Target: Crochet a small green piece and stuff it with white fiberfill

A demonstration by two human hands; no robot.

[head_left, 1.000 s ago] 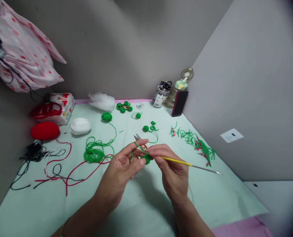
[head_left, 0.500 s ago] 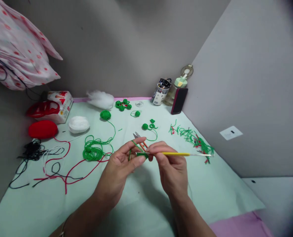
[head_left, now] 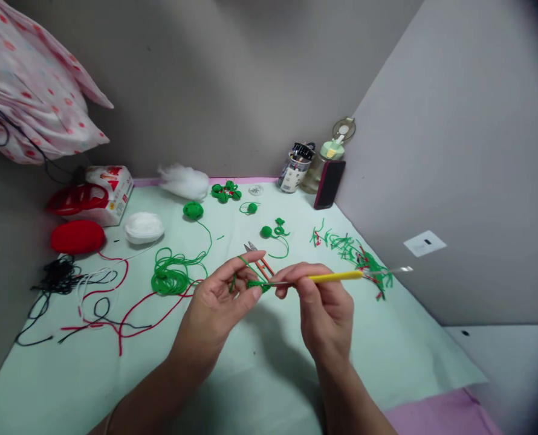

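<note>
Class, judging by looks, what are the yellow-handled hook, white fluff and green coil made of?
Hook: probably metal, its exposed end shiny silver; the smooth yellow handle may be plastic. White fluff: matte, wispy fibre, possibly polyester. Green coil: apparently yarn, matte, softly looped.

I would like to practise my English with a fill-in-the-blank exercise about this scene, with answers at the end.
1. The right hand holds a crochet hook whose grip is coloured ____.
2. The left hand pinches a small yarn piece coloured ____.
3. Just left of the white yarn ball lies a yarn ball coloured ____.
4. From the camera's view, the phone stands to the ____ of the round container.

Missing words: yellow; green; red; right.
</note>
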